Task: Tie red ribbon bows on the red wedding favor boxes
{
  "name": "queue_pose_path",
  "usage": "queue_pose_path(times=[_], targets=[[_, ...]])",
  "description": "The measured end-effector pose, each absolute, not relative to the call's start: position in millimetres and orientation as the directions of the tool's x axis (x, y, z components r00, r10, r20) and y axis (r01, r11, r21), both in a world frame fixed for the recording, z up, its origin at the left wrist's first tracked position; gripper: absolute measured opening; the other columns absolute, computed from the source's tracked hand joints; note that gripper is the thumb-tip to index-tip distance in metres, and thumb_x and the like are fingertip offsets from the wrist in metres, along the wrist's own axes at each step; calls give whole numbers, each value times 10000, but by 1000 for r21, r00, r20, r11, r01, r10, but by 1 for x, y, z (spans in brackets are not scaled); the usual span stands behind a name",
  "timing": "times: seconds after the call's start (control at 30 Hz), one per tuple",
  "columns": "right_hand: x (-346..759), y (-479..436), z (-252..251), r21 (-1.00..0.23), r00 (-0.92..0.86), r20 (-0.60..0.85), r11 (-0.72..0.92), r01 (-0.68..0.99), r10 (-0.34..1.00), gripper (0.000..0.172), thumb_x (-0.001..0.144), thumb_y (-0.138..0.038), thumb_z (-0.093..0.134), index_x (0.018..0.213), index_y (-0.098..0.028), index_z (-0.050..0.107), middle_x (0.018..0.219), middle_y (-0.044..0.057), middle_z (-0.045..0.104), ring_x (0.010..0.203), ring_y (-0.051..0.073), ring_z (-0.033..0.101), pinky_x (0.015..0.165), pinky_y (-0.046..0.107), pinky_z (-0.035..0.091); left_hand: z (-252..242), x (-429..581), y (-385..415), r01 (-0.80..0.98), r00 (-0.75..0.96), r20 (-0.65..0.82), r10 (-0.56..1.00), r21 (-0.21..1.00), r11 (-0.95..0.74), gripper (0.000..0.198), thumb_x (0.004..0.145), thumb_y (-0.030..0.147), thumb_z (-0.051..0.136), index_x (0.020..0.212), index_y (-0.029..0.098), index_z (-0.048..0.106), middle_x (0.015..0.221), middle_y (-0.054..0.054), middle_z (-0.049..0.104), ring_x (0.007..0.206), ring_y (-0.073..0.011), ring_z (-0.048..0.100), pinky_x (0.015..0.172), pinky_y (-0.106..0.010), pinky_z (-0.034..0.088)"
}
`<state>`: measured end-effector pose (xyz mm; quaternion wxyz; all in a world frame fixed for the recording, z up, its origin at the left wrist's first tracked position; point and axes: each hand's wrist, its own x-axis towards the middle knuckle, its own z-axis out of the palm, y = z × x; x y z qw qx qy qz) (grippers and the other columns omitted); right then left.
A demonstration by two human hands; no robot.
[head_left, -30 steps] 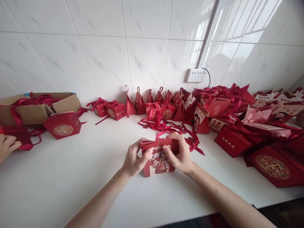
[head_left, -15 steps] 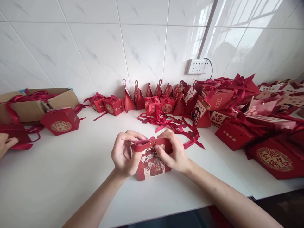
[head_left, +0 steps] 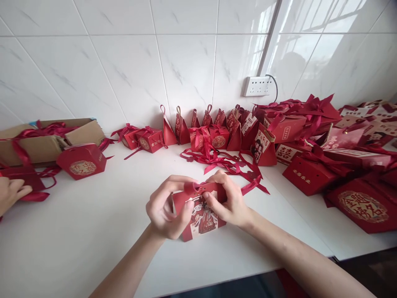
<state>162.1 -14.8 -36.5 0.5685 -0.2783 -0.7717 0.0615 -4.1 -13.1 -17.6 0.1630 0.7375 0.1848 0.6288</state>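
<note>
A small red gift box (head_left: 201, 219) with a printed cartoon picture stands on the white counter (head_left: 93, 231) just in front of me. My left hand (head_left: 164, 209) curls round its left end, thumb and fingers pinching the red ribbon handle (head_left: 194, 188) at the top. My right hand (head_left: 228, 198) grips the right end of the box top, fingers pressed on the same handle. Both hands are closed on the box.
Loose red ribbons (head_left: 223, 163) lie behind the box. A row of small red boxes (head_left: 204, 132) lines the tiled wall. Larger red boxes (head_left: 310, 176) pile at the right. A cardboard carton (head_left: 46, 140) and a hexagonal red box (head_left: 82, 161) sit left, near another person's hand (head_left: 10, 194).
My left fingers have shifted along the handle toward the middle of the box top, and the box has tilted slightly. The right hand keeps its grip.
</note>
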Motion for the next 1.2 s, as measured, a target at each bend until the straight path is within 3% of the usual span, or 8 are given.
queue_pose_path(times=[0.13, 0.33, 0.5, 0.67, 0.97, 1.1, 1.2], targets=[[162, -15, -36, -403, -194, 848, 838, 368, 493, 137, 846, -184, 519, 959, -231, 457, 780, 15, 532, 655, 151, 493, 564, 287, 440, -16, 0, -13, 167, 212, 826, 523, 496, -852, 232, 807, 162, 548, 1025, 176, 626, 965, -81, 655, 854, -200, 633, 716, -317, 540], [162, -16, -36, -392, -180, 857, 838, 379, 482, 170, 840, -167, 525, 982, -229, 453, 776, 12, 523, 655, 148, 490, 564, 280, 432, -16, -1, -13, 157, 239, 760, 604, 583, -797, 304, 825, 162, 539, 1116, 198, 621, 1021, -79, 644, 865, -186, 620, 731, -295, 540], [160, -18, -33, -451, -119, 840, 804, 388, 529, 76, 852, -182, 517, 855, -227, 456, 694, -9, 503, 584, 128, 471, 513, 256, 406, -16, -2, -12, 149, 262, 761, 593, 575, -804, 341, 829, 172, 526, 1158, 199, 610, 1023, -89, 638, 828, -185, 614, 702, -301, 542], [157, -21, -32, -543, -56, 795, 750, 379, 604, 136, 833, -218, 552, 773, -224, 430, 622, -40, 449, 516, 100, 416, 454, 224, 352, -15, 0, -12, 155, 255, 785, 565, 543, -825, 341, 835, 146, 524, 1159, 209, 609, 994, -75, 635, 785, -158, 601, 666, -268, 531], [155, -22, -33, -548, -20, 795, 730, 408, 607, 209, 825, -218, 567, 710, -217, 393, 610, -52, 420, 496, 78, 374, 441, 206, 314, -19, 4, -11, 225, 166, 833, 528, 489, -843, 391, 827, 98, 564, 1190, 242, 565, 1017, -42, 613, 639, -74, 562, 612, -217, 514], [155, -22, -33, -549, -22, 794, 731, 406, 608, 190, 826, -222, 563, 721, -216, 404, 612, -49, 422, 505, 83, 383, 447, 210, 321, -19, 3, -11, 147, 221, 809, 544, 524, -839, 405, 844, 139, 528, 1240, 219, 517, 1025, -71, 587, 688, -107, 583, 613, -250, 520], [156, -22, -33, -549, -20, 795, 734, 400, 606, 186, 823, -224, 563, 723, -216, 406, 606, -50, 413, 503, 85, 376, 445, 211, 320, -20, 2, -12, 107, 254, 843, 475, 463, -880, 469, 833, 130, 500, 1295, 210, 473, 1094, -97, 564, 752, -138, 595, 653, -287, 526]])
